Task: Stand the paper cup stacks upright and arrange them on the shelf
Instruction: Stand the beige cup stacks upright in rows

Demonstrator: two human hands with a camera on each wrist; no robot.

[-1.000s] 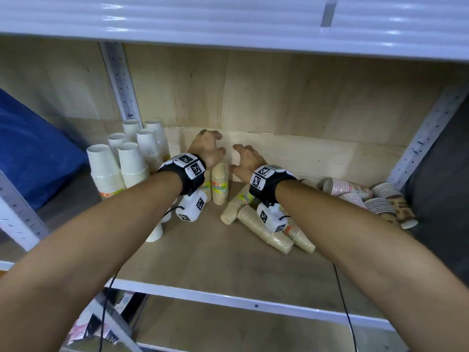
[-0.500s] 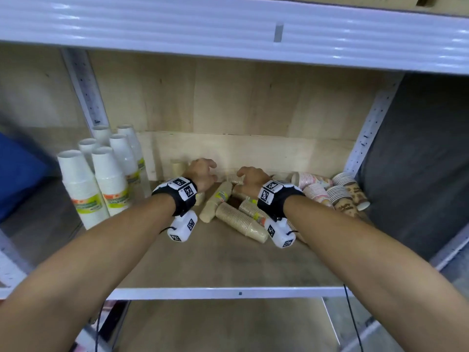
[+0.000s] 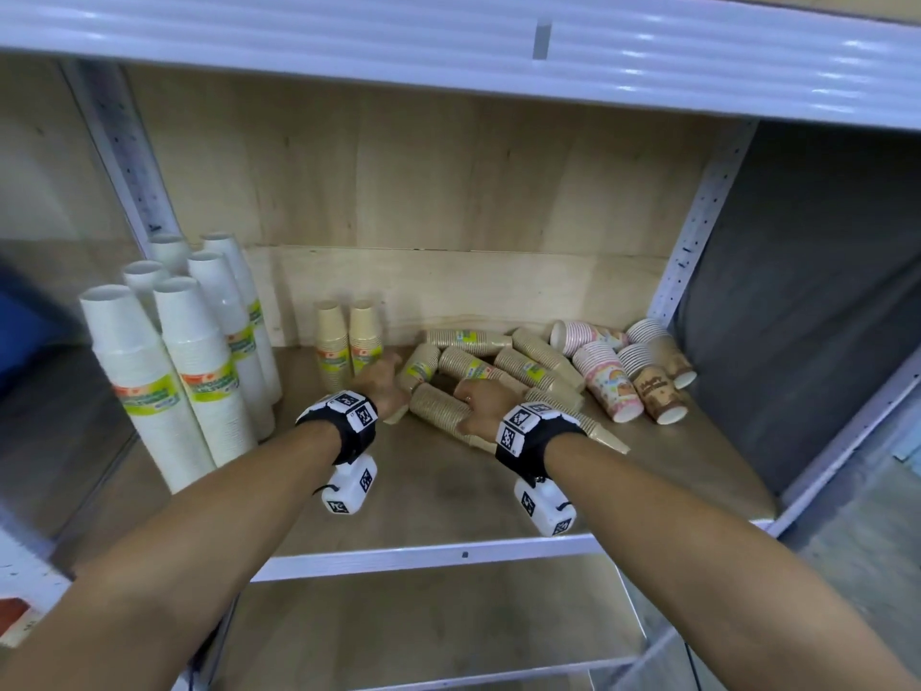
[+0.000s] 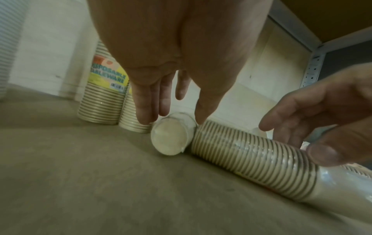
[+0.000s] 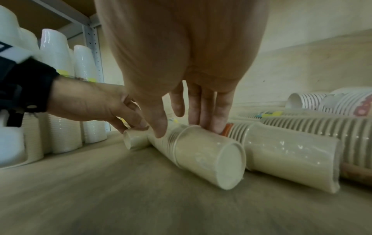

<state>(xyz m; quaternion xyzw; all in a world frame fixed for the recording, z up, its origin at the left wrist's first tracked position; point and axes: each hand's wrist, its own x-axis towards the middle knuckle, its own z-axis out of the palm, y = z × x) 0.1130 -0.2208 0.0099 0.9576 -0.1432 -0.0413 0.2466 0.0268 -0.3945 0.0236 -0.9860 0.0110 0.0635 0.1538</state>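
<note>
Two beige cup stacks (image 3: 349, 341) stand upright at the back of the shelf board (image 3: 448, 491). Several more beige stacks lie in a pile to their right. My left hand (image 3: 386, 386) reaches onto one lying stack (image 3: 421, 369); in the left wrist view its straight fingers (image 4: 145, 117) and thumb sit either side of that stack's narrow end (image 4: 171, 138). My right hand (image 3: 473, 406) is spread over the nearest lying stack (image 3: 438, 408). Its thumb and fingers (image 5: 211, 125) touch opposite sides of this stack (image 5: 201, 152) without closing round it.
Tall white cup stacks (image 3: 189, 361) stand upright at the left. Patterned pink and brown stacks (image 3: 613, 376) lie at the right, near the metal post (image 3: 697, 216). The upper shelf (image 3: 448, 42) hangs low overhead. The board's front half is bare.
Both hands have left the upright beige stacks at the back and come down to the right onto the lying stacks. The head view has swung to the right.
</note>
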